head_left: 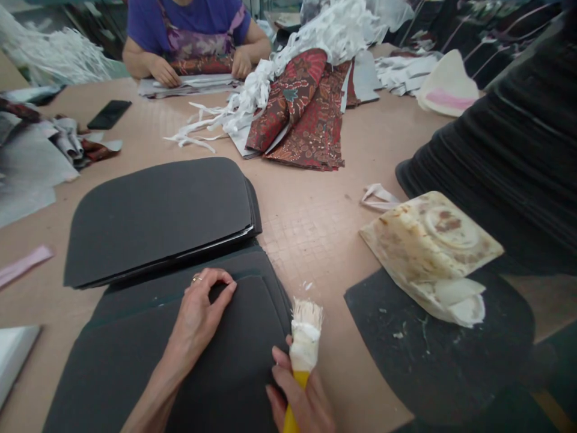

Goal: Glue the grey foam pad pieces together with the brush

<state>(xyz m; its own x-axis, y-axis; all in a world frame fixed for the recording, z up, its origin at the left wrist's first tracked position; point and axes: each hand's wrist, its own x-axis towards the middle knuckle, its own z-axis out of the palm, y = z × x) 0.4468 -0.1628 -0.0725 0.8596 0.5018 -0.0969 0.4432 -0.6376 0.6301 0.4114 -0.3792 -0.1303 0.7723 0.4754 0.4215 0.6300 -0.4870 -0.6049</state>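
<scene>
My left hand [201,313] rests on a dark grey foam sheet [148,355] at the near edge of the table, fingers curled on its top edge, a ring on one finger. My right hand [300,397] grips the yellow handle of a glue brush [304,337], whose white-coated bristles point up and away beside the sheet's right edge. A stack of the same dark sheets [157,216] lies just beyond my left hand.
To the right, a glue-stained folded paper [428,246] sits on a dark smeared sheet [433,355]. Red patterned fabric [306,108], white strips [252,102] and a black phone [109,114] lie farther off. A person in purple [189,36] works across the table. Tall black stacks [509,144] stand at right.
</scene>
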